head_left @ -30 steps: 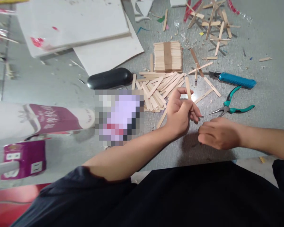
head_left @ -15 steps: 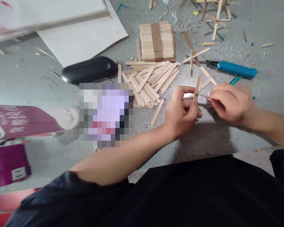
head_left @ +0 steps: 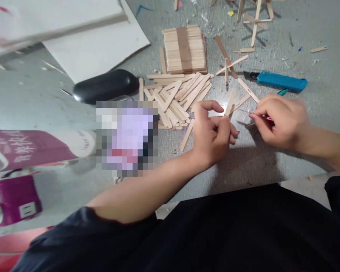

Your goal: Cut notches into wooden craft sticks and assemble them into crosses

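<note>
My left hand (head_left: 214,132) is closed on a wooden craft stick (head_left: 230,102), pinched near its lower end and tilted upward. To the right of it, my right hand (head_left: 280,119) is closed on a thin pointed tool (head_left: 245,110); a bit of pink shows between the fingers and most of the tool is hidden. A small gap separates its tip from the stick. Behind the hands, two more craft sticks lie on the table, one of them (head_left: 248,90) with small dark marks. A blue utility knife (head_left: 282,81) with its blade out lies just beyond my right hand.
A loose pile of craft sticks (head_left: 172,100) and a banded bundle (head_left: 197,49) lie left of the hands. Joined stick pieces (head_left: 226,65) stand farther back. A black case (head_left: 107,85), white boards (head_left: 102,49) and a purple box (head_left: 15,200) occupy the left side.
My left hand has moved slightly left with the craft stick, which now leans more. The pointed tool's tip, earlier touching the stick, is now apart from it.
</note>
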### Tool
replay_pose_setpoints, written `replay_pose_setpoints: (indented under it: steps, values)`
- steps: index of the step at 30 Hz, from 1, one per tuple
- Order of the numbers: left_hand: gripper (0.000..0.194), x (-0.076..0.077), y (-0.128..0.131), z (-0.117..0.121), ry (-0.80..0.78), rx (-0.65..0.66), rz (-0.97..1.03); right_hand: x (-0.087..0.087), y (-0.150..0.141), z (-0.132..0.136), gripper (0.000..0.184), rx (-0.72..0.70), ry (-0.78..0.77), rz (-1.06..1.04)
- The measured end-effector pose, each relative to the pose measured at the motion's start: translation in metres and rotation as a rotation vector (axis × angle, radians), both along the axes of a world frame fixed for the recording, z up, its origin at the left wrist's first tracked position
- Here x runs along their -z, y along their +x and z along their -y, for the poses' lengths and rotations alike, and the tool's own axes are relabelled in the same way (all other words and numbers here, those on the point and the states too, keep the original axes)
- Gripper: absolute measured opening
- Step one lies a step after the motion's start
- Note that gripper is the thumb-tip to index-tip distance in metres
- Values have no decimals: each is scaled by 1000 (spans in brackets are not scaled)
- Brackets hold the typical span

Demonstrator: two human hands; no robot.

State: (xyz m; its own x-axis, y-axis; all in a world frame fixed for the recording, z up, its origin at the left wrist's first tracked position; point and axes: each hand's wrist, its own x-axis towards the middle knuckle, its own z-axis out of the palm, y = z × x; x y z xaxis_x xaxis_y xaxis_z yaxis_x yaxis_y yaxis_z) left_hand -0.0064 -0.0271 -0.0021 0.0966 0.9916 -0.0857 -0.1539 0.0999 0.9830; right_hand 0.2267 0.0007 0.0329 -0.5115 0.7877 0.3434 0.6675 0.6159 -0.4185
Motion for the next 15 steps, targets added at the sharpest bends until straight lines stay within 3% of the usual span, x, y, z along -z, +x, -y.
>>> replay_pose_setpoints:
  steps: [4, 10, 13, 15]
  values:
    - [36, 2, -1, -2, 25, 21, 44, -1, -4, 1, 28, 14, 123, -75]
    - [50, 7, -3, -6, 5, 35, 133, 9, -16, 12, 19, 81, -35, -348]
    - [58, 7, -4, -9, -37, 26, 143, 18, -17, 13, 21, 98, -111, -365]
    - [62, 7, -5, -10, -37, 41, 154, 25, -14, 8, 25, 137, -79, -375]
